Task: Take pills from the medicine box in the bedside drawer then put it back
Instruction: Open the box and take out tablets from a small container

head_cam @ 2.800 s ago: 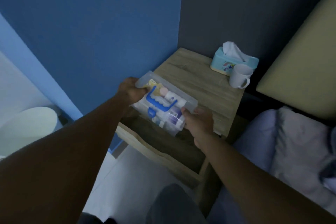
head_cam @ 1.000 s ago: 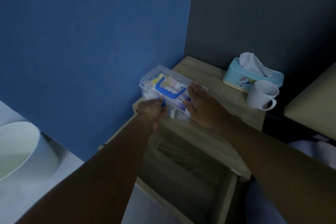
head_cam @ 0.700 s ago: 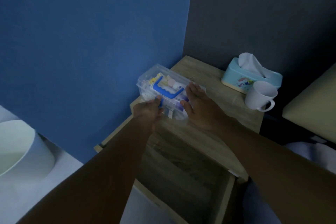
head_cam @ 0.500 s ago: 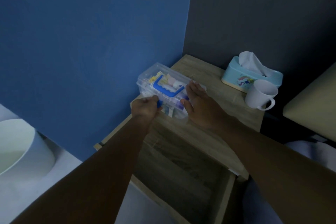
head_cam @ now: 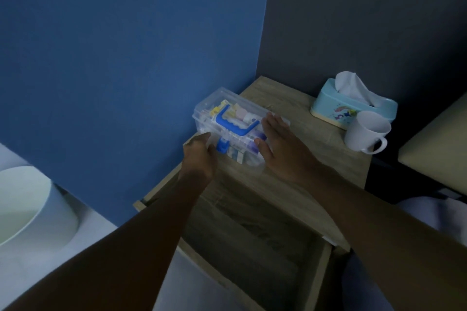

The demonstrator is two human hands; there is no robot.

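- Fingers (head_cam: 269, 122) of the right hand (head_cam: 283, 149) lie flat and together on the medicine box (head_cam: 235, 129) lid.
- Left hand (head_cam: 199, 156) curls at the box's front, thumb by the blue latch (head_cam: 222, 146).
- Clear plastic, blue handle (head_cam: 235, 125), packets inside — it sits on the nightstand (head_cam: 303, 134) above the open drawer (head_cam: 252, 242).

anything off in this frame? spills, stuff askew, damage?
Nothing spilled or damaged. The medicine box sits flat at the nightstand front-left corner, lid shut, left hand at its blue latch, right hand steadying its end. The drawer hangs open below. Tissue box and mug stand upright.
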